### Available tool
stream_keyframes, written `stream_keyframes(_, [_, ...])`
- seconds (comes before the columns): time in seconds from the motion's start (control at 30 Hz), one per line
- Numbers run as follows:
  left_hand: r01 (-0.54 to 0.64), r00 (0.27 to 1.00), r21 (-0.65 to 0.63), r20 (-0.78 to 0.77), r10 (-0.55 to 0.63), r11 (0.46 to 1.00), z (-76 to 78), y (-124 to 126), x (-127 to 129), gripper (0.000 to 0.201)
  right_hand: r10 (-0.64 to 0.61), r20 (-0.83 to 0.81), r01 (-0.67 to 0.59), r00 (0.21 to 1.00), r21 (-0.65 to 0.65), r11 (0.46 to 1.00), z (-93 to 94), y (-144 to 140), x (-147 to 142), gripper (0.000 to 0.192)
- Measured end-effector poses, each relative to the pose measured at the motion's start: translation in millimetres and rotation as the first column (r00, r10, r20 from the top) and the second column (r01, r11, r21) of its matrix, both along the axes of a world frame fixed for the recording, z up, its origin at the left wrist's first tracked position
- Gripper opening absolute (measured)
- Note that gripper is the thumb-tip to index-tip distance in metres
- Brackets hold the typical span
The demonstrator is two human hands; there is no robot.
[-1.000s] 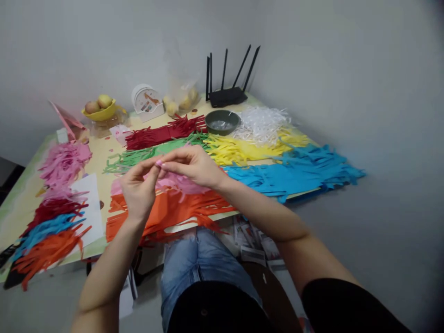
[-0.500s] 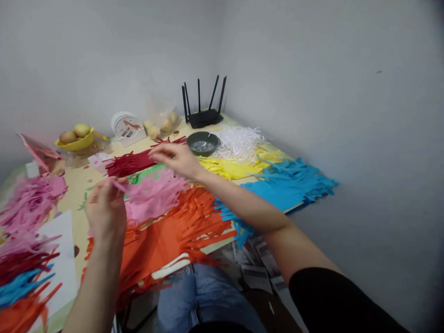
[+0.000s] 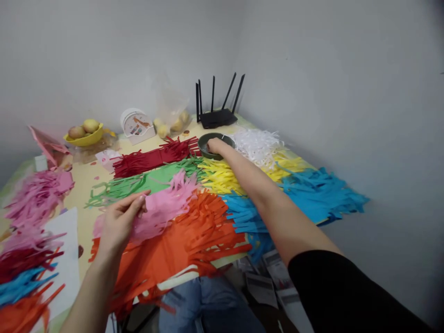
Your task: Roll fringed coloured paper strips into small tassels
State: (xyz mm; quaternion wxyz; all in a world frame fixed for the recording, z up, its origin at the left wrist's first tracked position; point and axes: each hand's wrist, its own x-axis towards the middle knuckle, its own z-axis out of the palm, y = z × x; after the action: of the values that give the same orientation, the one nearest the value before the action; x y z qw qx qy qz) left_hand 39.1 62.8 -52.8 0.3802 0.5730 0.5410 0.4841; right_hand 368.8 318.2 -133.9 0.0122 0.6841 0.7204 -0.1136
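My left hand (image 3: 121, 219) is closed in a pinch above a pink fringed tissue sheet (image 3: 157, 208). The thin pink paper strip at its fingertips is mostly hidden by the fingers and the pink behind it. My right hand (image 3: 215, 146) reaches down into a dark green bowl (image 3: 222, 156); its fingertips are hidden there, so their grip does not show. An orange fringed sheet (image 3: 163, 249) lies nearest me. Behind the pink are a green fringed sheet (image 3: 156, 178) and a dark red one (image 3: 149, 160). A yellow fringed sheet (image 3: 218, 175) lies under my right forearm.
Blue fringe (image 3: 312, 194) hangs over the right table edge, with white fringe (image 3: 260, 144) behind it. A black router (image 3: 218, 118) stands in the corner. Along the wall are a yellow bowl (image 3: 85, 138) of fruit and a white holder (image 3: 138, 127). Pink tassels (image 3: 40, 194) lie left.
My right hand has gone from above the red sheet, near my left hand, into the green bowl. My left hand has shifted slightly right and stays pinched. The view has turned slightly left.
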Motion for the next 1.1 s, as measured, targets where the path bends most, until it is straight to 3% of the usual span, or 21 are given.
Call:
stream_keyframes(0.13, [0.057,0.994,0.005,-0.096,-0.056,0.998,-3.1,-3,-2,0.029,0.015,0.016,-0.016,1.000,0.023,1.000,3.6,0,13,0.034])
stream_keyframes(0.37, [0.063,0.997,-0.026,0.050,-0.062,0.998,-4.0,-13,6,0.032,0.013,-0.083,-0.005,0.996,0.100,0.995,16.2,-24,35,0.030])
stream_keyframes(0.53, [0.013,0.999,-0.016,0.047,-0.012,1.000,-12.2,-3,5,0.031,0.120,-0.277,-0.060,0.953,0.215,0.975,41.3,-57,6,0.029])
stream_keyframes(0.63, [-0.021,0.986,-0.004,0.164,0.021,1.000,-19.4,12,14,0.034,0.300,-0.449,-0.181,0.842,0.290,0.940,48.9,-94,-39,0.034])
stream_keyframes(0.73, [-0.008,0.945,-0.007,0.328,0.010,1.000,-27.4,26,30,0.037,0.488,-0.679,-0.311,0.549,0.377,0.873,47.6,-137,-85,0.025])
stream_keyframes(0.8, [-0.006,0.916,-0.013,0.402,0.011,1.000,-33.3,31,37,0.036,0.532,-0.728,-0.348,0.432,0.410,0.843,45.2,-159,-107,0.019])
stream_keyframes(0.97, [-0.061,0.877,-0.048,0.474,0.076,0.997,-45.9,36,38,0.035,0.519,-0.753,-0.342,0.404,0.402,0.849,40.8,-171,-131,0.014])
stream_keyframes(1.1, [-0.024,0.871,-0.088,0.488,0.064,0.996,-49.9,45,34,0.037,0.478,-0.795,-0.370,0.373,0.345,0.863,36.7,-167,-133,0.012])
